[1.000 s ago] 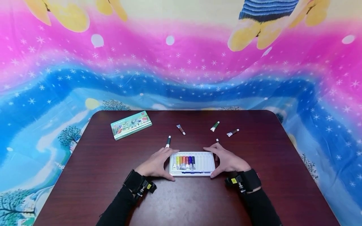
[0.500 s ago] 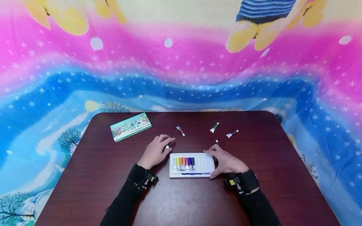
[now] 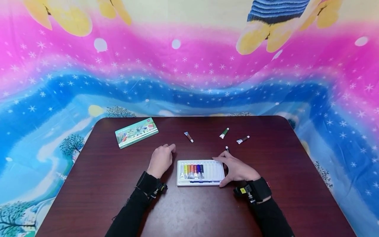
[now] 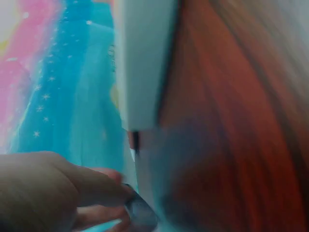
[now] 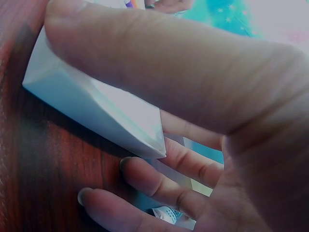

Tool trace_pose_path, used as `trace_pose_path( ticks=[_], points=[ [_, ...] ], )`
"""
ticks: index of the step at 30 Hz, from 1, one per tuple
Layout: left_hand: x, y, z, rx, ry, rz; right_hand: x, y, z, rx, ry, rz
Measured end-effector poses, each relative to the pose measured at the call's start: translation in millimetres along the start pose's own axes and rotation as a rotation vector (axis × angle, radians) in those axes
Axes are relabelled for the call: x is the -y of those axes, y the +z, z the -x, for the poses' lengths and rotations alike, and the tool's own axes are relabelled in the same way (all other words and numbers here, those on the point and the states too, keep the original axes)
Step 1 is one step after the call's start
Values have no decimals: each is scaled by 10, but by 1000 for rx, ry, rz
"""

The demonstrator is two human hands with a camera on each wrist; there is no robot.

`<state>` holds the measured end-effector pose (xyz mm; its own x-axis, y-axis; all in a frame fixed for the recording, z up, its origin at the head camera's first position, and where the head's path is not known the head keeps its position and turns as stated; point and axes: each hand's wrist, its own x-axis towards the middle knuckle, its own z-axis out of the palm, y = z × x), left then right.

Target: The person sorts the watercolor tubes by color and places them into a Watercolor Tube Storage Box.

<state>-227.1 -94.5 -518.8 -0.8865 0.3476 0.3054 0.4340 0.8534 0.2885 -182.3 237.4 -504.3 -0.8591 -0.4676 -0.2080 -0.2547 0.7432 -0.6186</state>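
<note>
A white plastic tray [image 3: 213,169] lies on the table in front of the person. It holds a row of several paint tubes [image 3: 192,171] at its left, with bare slots at its right and a blue paintbrush [image 3: 204,181] along its front. The right hand [image 3: 238,169] grips the tray's right end, thumb at the front corner and index finger at the back one. Left of the tray, the left hand [image 3: 161,159] is curled above the table. In the left wrist view its fingers pinch a dark paint tube [image 4: 140,212], hidden under the hand in the head view.
Loose paint tubes lie farther back: a brown one [image 3: 188,137], a green one [image 3: 224,133] and a dark brown one [image 3: 243,140]. A black-capped tube [image 3: 227,148] shows partly behind the right hand. A green illustrated box [image 3: 137,132] rests at the back left.
The left hand has let go of the tray's left end, moved back and left, and picked up the dark paint tube that lay behind the tray. The right hand has stayed on the tray.
</note>
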Motion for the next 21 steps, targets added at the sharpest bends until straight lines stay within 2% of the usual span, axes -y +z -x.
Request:
trace_pose_path(
  ticks=[2,6,11,15,21],
  points=[
    [-11,-30,-15,23,-22,126,2,-1,-1,1,2,1],
    [-34,-100,-46,72,-62,457,1,-4,-4,1,0,3],
    [-66,-178,-50,126,-65,771,-5,-5,-8,1,-2,3],
    [-83,-212,-43,182,-58,923,-21,0,-10,2,1,2],
    [-115,-244,-38,236,-42,995,-28,2,-7,3,5,-4]
  ],
)
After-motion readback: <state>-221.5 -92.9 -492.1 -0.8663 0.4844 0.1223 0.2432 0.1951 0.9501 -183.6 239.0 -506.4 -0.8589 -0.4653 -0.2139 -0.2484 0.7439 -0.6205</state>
